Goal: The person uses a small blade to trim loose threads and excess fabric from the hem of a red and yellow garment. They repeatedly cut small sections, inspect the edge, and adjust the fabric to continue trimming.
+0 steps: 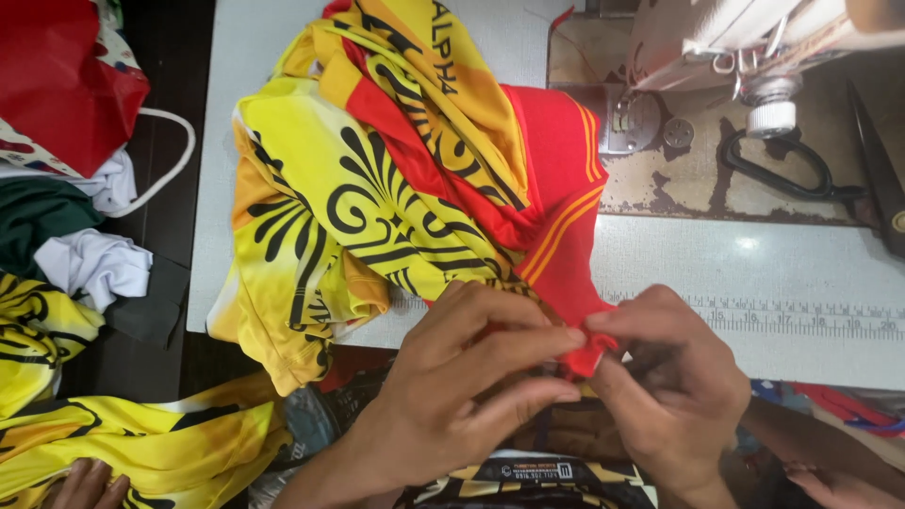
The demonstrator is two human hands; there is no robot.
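One garment, two hands.
Red hem of yellow jersey (396, 179) was pinched by left hand (452, 386) and right hand (669, 377) on desk (801, 273).

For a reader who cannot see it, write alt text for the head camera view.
Two bare hands, left hand and right hand, pinch the red edge of a yellow, red and black patterned garment on a pale sewing table. Black scissors lie beside the sewing machine.

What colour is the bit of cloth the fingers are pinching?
Red cloth edge, best seen in the head view.
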